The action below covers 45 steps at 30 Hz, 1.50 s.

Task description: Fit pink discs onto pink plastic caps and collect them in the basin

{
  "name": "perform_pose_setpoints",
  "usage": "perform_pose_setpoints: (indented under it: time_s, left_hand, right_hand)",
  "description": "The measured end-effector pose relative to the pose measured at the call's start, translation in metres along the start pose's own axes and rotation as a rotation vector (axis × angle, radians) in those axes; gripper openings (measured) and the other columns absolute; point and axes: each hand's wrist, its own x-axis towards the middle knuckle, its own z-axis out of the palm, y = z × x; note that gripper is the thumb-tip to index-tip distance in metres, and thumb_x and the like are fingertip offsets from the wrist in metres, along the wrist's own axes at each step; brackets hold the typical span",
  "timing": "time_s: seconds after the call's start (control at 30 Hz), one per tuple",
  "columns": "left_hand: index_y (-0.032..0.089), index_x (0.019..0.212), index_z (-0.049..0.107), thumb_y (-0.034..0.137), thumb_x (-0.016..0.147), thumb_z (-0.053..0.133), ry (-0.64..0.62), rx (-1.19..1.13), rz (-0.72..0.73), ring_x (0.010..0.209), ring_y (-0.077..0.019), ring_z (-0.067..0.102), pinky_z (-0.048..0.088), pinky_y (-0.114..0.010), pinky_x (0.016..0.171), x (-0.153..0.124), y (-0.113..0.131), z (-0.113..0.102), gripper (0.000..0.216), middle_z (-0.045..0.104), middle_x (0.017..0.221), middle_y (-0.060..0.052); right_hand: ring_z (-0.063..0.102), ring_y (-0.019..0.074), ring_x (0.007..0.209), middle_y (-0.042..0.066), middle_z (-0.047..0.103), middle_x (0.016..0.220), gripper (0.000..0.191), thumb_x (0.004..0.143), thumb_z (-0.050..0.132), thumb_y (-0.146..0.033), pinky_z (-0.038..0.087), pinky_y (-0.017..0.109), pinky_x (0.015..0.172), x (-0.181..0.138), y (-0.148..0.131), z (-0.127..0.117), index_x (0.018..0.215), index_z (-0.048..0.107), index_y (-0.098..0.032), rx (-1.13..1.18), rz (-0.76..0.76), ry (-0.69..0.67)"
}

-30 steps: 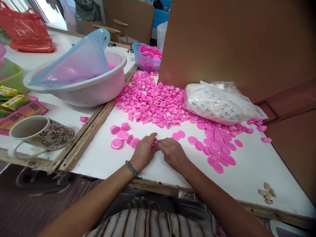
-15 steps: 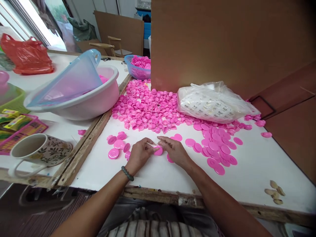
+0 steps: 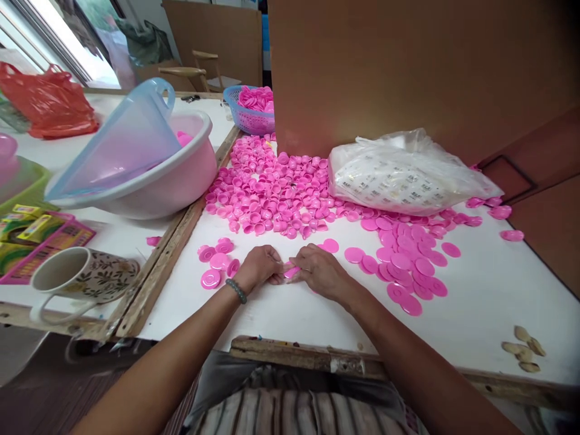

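My left hand [image 3: 259, 267] and my right hand [image 3: 319, 269] meet over the white table [image 3: 475, 302], fingers curled together on a small pink plastic piece [image 3: 290, 271] held between them. Left of my left hand lie a few pink round assembled caps [image 3: 211, 278]. To the right of my right hand spreads a scatter of flat pink discs [image 3: 408, 260]. Behind both hands is a large heap of small pink cup-shaped caps [image 3: 272, 193].
A clear plastic bag of white printed parts [image 3: 399, 178] lies against a brown board [image 3: 408, 66]. A pink basin [image 3: 181, 175] holds a tilted blue tub [image 3: 122, 145]. A blue basket [image 3: 247, 118], a flowered mug [image 3: 81, 278], an orange bag [image 3: 49, 103] and several nut shells [image 3: 523, 349] are around.
The pink disc that showed between my fingers half a second ago is now mostly covered as both hands close on it. The camera view has shifted slightly.
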Motion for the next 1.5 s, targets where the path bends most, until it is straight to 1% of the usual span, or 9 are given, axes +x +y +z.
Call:
perform_pose_setpoints:
  time_s: [0.17,0.37,0.67,0.9,1.07,1.17,1.27,1.37,1.5]
  left_hand:
    - [0.014,0.070,0.047,0.027,0.057,0.075,-0.005,-0.031,0.103,0.042,-0.0117,0.057,0.046,-0.021,0.042,-0.002,-0.004,0.002,0.033,0.058,0.047,0.002]
    - [0.013,0.074,0.049,0.026,0.055,0.077,-0.012,-0.116,0.168,0.044,-0.0079,0.056,0.046,-0.018,0.046,-0.009,-0.014,0.005,0.037,0.057,0.052,0.004]
    - [0.012,0.073,0.049,0.017,0.053,0.077,-0.072,-0.087,0.048,0.046,-0.0123,0.060,0.050,-0.021,0.047,-0.002,-0.008,-0.001,0.035,0.059,0.048,0.002]
    - [0.014,0.070,0.047,0.011,0.057,0.071,-0.086,-0.016,-0.010,0.043,-0.0133,0.059,0.048,-0.022,0.044,0.000,-0.001,0.001,0.028,0.057,0.042,0.003]
    - [0.016,0.074,0.047,0.021,0.058,0.071,-0.082,0.025,0.112,0.041,-0.0110,0.054,0.043,-0.021,0.045,-0.008,-0.003,0.005,0.030,0.054,0.044,0.005]
    - [0.017,0.077,0.048,0.032,0.064,0.067,0.019,0.201,0.206,0.043,-0.0112,0.052,0.038,-0.021,0.045,-0.019,-0.005,0.000,0.028,0.054,0.047,0.005]
    - [0.019,0.078,0.050,0.039,0.071,0.059,0.273,0.567,0.247,0.049,-0.0139,0.054,0.033,-0.022,0.046,-0.036,-0.005,-0.012,0.023,0.058,0.054,0.003]
    - [0.019,0.084,0.052,0.041,0.076,0.054,0.511,0.874,0.349,0.058,-0.0164,0.056,0.032,-0.023,0.049,-0.049,-0.004,-0.015,0.024,0.061,0.070,-0.001]
    - [0.019,0.085,0.051,0.040,0.080,0.051,0.428,0.998,0.621,0.067,-0.0171,0.055,0.036,-0.026,0.057,-0.045,-0.005,0.013,0.022,0.058,0.081,-0.004]
  right_hand:
    - [0.049,0.0157,0.076,0.004,0.058,0.080,0.020,0.083,0.055,-0.030,0.036,0.026,0.063,-0.010,-0.004,0.006,0.099,0.060,-0.020,0.102,0.032,0.128]
    - [0.046,0.0140,0.062,0.000,0.054,0.064,0.033,0.068,0.066,-0.047,0.034,0.027,0.060,-0.009,-0.009,0.004,0.079,0.059,-0.016,0.059,0.159,0.164]
    - [0.050,0.0102,0.058,-0.005,0.060,0.066,0.030,0.073,0.061,-0.031,0.037,0.021,0.054,-0.010,-0.002,0.002,0.103,0.065,-0.024,0.625,0.259,-0.063]
    - [0.051,0.0114,0.058,-0.004,0.062,0.064,0.029,0.068,0.065,-0.022,0.035,0.021,0.052,-0.006,-0.001,0.007,0.096,0.069,-0.027,0.536,0.293,-0.051]
    - [0.049,0.0104,0.055,-0.005,0.057,0.059,0.023,0.070,0.065,-0.028,0.034,0.021,0.051,-0.011,0.001,0.011,0.093,0.069,-0.026,0.445,0.276,0.041]
    - [0.051,0.0110,0.061,-0.002,0.060,0.070,0.025,0.071,0.066,-0.038,0.037,0.021,0.055,-0.009,0.008,0.007,0.090,0.068,-0.021,0.408,0.263,0.204]
    - [0.051,0.0120,0.066,0.001,0.059,0.074,0.025,0.078,0.057,-0.042,0.038,0.023,0.060,0.001,0.020,-0.003,0.079,0.065,-0.018,0.284,0.326,0.458]
    - [0.048,0.0132,0.067,0.002,0.056,0.071,0.029,0.080,0.053,-0.045,0.037,0.024,0.060,0.015,0.030,-0.005,0.074,0.062,-0.018,0.147,0.420,0.540]
    - [0.047,0.0140,0.069,0.002,0.053,0.073,0.024,0.079,0.056,-0.041,0.035,0.025,0.061,0.027,0.038,0.008,0.079,0.063,-0.018,0.060,0.423,0.468]
